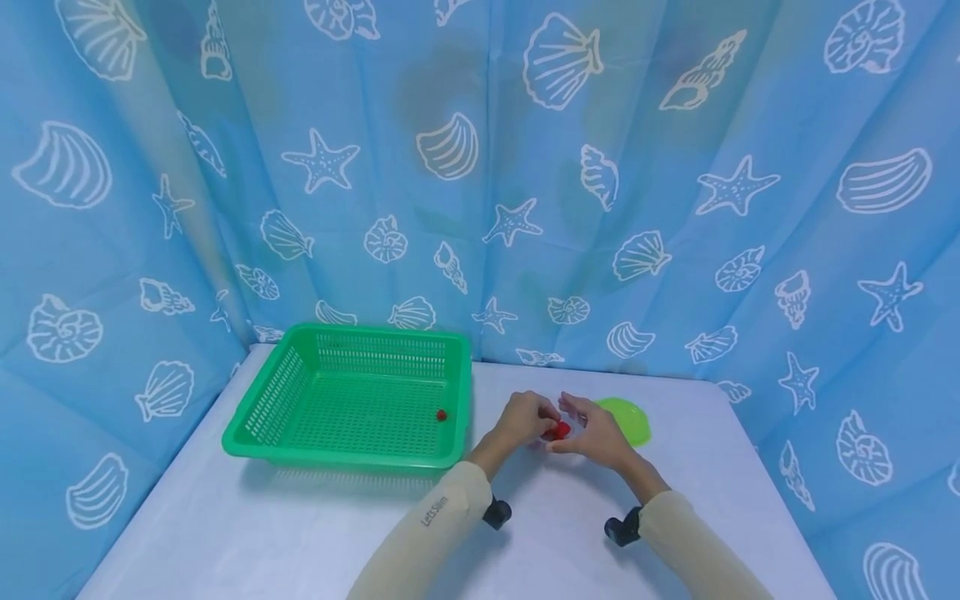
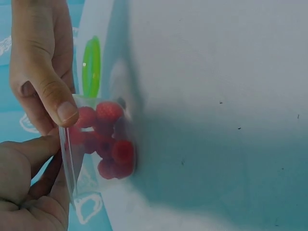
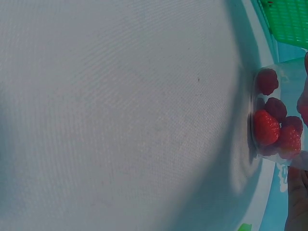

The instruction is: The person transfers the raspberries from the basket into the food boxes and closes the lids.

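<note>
A clear plastic cup (image 2: 85, 180) holding several raspberries (image 2: 109, 111) stands on the table between the hands. My right hand (image 1: 597, 433) grips the cup from its right side, with the thumb (image 2: 63, 108) over the rim in the left wrist view. From the left, my left hand (image 1: 525, 417) has its fingers at the cup's mouth. They seem to pinch a raspberry (image 3: 303, 107), which appears beside the fingertips at the edge of the right wrist view. Most of these fingertips are hidden. One more red berry (image 1: 441, 415) lies inside the green basket (image 1: 345, 460).
The slotted green basket stands at the left of the white table (image 1: 315, 533). A lime-green lid (image 1: 630, 419) lies behind the right hand. Blue curtains (image 1: 480, 200) with shell prints enclose the table's back and sides.
</note>
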Available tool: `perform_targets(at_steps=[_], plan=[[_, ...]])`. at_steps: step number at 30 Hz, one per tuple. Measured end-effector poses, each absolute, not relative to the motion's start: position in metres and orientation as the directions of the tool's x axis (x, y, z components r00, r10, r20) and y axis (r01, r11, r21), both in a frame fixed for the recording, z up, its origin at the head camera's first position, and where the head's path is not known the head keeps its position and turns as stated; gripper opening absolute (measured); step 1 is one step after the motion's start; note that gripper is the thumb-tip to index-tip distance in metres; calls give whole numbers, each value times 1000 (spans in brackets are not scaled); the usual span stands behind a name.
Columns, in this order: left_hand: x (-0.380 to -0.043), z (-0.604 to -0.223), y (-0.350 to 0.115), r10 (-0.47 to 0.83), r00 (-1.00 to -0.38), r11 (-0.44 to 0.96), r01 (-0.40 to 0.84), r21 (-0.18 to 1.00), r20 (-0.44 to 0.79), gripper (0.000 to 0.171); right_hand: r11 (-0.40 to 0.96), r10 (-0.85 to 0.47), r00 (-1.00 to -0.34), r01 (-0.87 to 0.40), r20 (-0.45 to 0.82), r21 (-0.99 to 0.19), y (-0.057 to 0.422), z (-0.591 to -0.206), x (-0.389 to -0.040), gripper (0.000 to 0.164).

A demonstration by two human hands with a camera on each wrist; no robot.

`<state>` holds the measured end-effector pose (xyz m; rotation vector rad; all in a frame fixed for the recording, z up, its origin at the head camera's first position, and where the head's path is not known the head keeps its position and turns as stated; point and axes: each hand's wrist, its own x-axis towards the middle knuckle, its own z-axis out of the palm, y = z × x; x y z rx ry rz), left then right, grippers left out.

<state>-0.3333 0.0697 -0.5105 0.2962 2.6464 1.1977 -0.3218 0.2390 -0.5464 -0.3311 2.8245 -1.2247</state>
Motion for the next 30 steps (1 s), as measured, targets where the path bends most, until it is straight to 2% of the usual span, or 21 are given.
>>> perform_targets(at_steps=[7, 19, 25, 30], plan=[[-340, -505, 60, 294, -950, 636, 109, 764, -109, 15, 664, -208, -978, -164, 31, -730, 238, -550, -322, 106], [-374, -443, -5, 322, -937, 497, 288, 818, 134, 19, 666, -186, -983, -124, -3, -736, 237, -545, -322, 104], [-389, -434, -51, 241, -957, 438, 256, 862, 162, 21, 678, -180, -984, -130, 7, -723, 237, -544, -321, 101], [-392, -443, -82, 165, -981, 456, 169, 874, 104, 20, 684, -180, -984, -134, 11, -717, 237, -546, -321, 101]])
